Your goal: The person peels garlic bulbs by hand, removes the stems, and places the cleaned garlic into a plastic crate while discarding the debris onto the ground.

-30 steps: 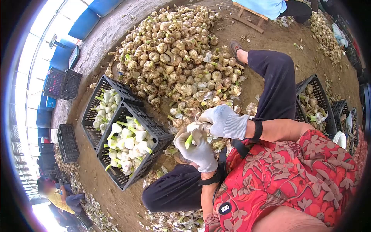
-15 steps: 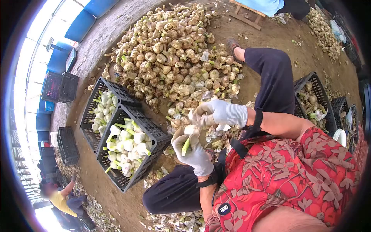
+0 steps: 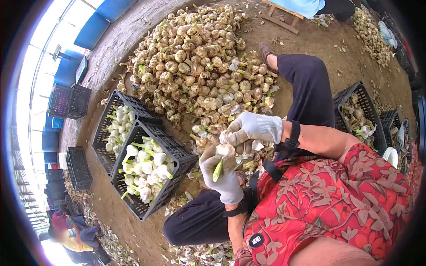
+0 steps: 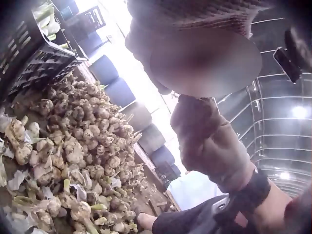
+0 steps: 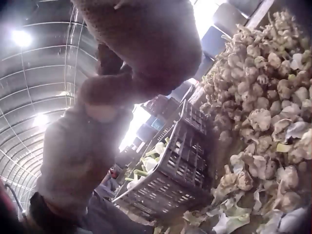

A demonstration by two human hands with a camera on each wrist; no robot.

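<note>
In the head view, my gloved left hand grips a garlic bulb whose pale, peeled-looking head shows above the fingers. Its cut green stem sticks out across the palm. My gloved right hand meets the bulb from the other side, with curled fingers and thumb pinching at its top. Both wrist views show the two hands together, and there the gloves hide most of the bulb. Below and ahead of the hands lies a heap of unpeeled garlic.
To the left, a black plastic crate holds clean white garlic with green stems, and a second crate adjoins it. Another crate with garlic stands at the right. Loose skins litter the ground. Two other people sit farther off.
The right hand drew a little away from the bulb, baring its pale head, then came back to pinch it. The left hand keeps its grip, with the stem tilting more upright.
</note>
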